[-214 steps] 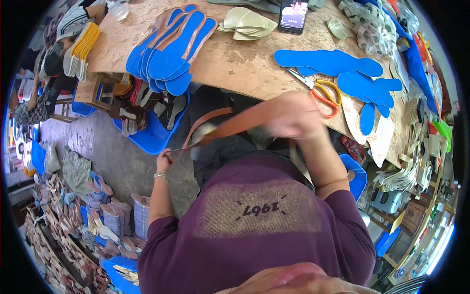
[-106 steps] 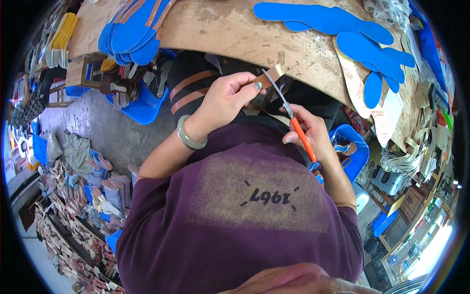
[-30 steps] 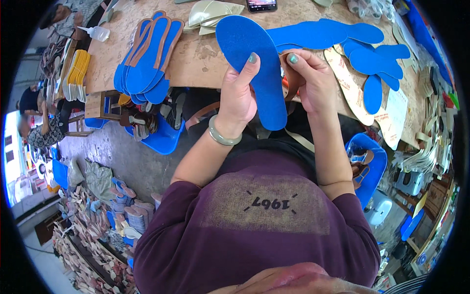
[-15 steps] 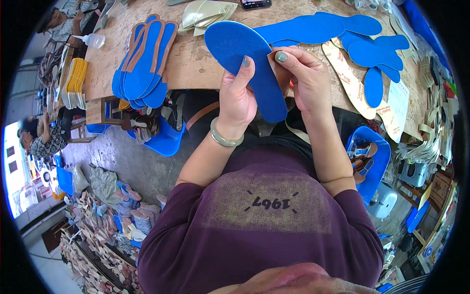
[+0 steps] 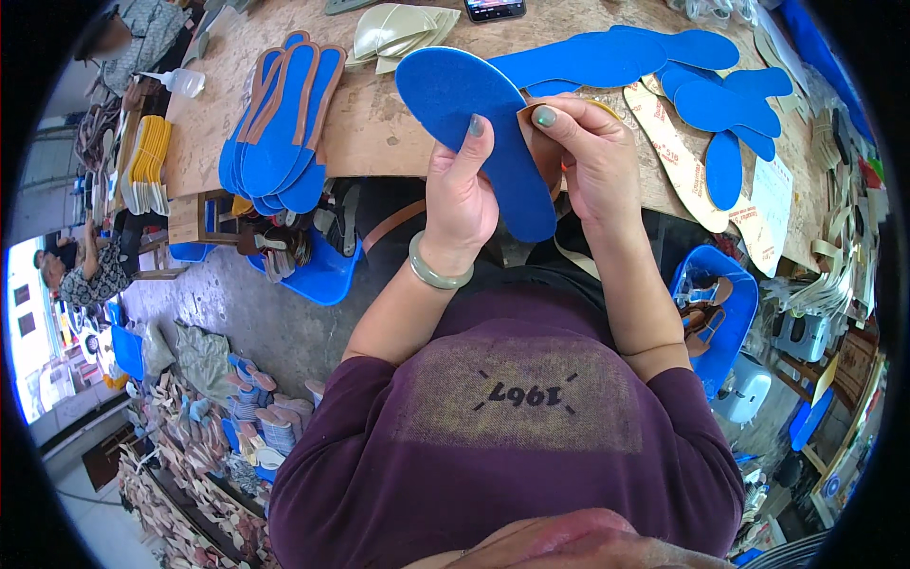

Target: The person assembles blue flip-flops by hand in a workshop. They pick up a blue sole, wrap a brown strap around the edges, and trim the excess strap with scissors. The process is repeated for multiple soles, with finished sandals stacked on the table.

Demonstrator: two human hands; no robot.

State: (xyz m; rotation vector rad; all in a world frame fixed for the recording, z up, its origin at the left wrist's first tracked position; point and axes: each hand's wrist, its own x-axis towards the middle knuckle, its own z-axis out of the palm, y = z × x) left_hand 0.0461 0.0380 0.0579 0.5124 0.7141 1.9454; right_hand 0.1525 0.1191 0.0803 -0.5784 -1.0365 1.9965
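Note:
My left hand (image 5: 459, 194) is closed on a blue insole (image 5: 464, 87), its thumb pressed on the upper face. The insole's wide end points away from me and its narrow end hangs near the table's front edge. A brown leather-like strip (image 5: 542, 147) runs along the insole's right edge. My right hand (image 5: 599, 156) pinches this strip between thumb and fingers close to the insole's middle. The fingertips beneath the insole are hidden. Farther left on the table lies a fanned pile of blue insoles (image 5: 277, 166) with brown edging on their narrow ends.
Plain blue insoles (image 5: 592, 59) spread over the wooden table (image 5: 379, 142) at the back and right. Cream pieces (image 5: 391, 33), a phone (image 5: 495, 9) and a squeeze bottle (image 5: 182, 82) are there too. Blue bins (image 5: 725, 313) stand below. Two people are at far left.
Both hands stay almost in place on the insole and strip. My right fingers have shifted slightly, and a yellowish edge now shows behind them.

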